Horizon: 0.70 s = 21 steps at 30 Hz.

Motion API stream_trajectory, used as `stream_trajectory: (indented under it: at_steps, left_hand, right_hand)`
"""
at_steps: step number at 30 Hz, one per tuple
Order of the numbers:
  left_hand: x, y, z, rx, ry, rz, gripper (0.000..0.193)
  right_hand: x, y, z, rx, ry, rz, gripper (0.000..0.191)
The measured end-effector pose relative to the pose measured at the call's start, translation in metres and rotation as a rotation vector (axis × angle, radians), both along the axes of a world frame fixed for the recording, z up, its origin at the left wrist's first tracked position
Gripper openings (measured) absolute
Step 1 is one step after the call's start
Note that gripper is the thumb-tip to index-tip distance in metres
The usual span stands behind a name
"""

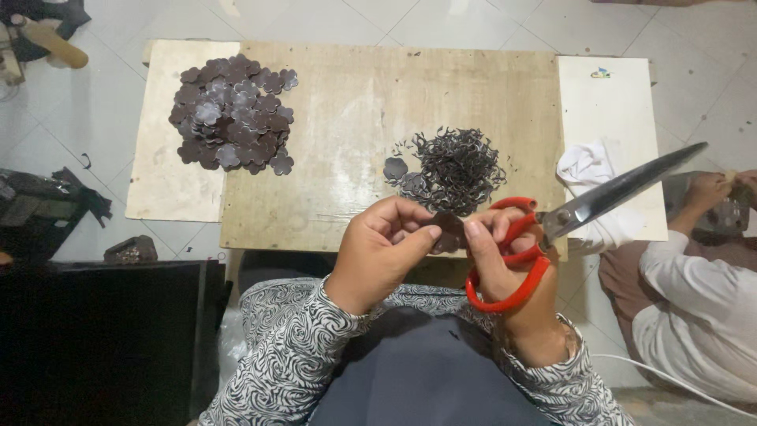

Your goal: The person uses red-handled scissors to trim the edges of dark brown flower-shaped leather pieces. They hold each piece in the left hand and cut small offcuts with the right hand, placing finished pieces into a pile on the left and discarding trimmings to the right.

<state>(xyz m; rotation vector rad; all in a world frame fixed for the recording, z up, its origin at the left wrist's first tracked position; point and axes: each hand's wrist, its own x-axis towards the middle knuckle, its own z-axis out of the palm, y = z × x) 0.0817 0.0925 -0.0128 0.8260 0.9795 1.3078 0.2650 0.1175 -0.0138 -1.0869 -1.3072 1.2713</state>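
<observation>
I see my left hand point(378, 251) pinching a small dark brown flower-shaped piece point(448, 230), fingers closed on it, just above the near edge of the wooden surface point(347, 118). My right hand point(505, 260) has its grip closed through the red handles of large scissors point(587, 207), blades shut. Trimmings point(461, 167) lie just beyond; a pile of cut flower shapes point(233, 114) sits far left

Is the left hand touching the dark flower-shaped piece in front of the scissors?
Touching. The head view shows the left hand pinching the dark piece between thumb and fingers.
</observation>
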Motion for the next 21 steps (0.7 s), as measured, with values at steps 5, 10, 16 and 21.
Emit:
stream_trajectory:
  at_steps: [5, 10, 16, 21]
  left_hand:
    - [0.005, -0.004, 0.001, 0.018, 0.108, -0.046, 0.012]
    - [0.003, -0.004, 0.009, 0.356, 0.561, 0.088, 0.014]
    - [-0.014, -0.007, 0.021, 0.97, 1.1, 0.366, 0.017]
    - [-0.012, -0.004, 0.022, 0.934, 1.034, 0.336, 0.015]
  right_hand:
    - [0.002, 0.001, -0.001, 0.034, 0.055, 0.102, 0.025]
    - [0.008, 0.003, -0.007, 0.095, 0.068, 0.099, 0.022]
    - [0.024, 0.007, -0.005, -0.055, 0.241, 0.119, 0.017]
    - [0.021, 0.0, -0.008, -0.004, 0.114, 0.112, 0.027]
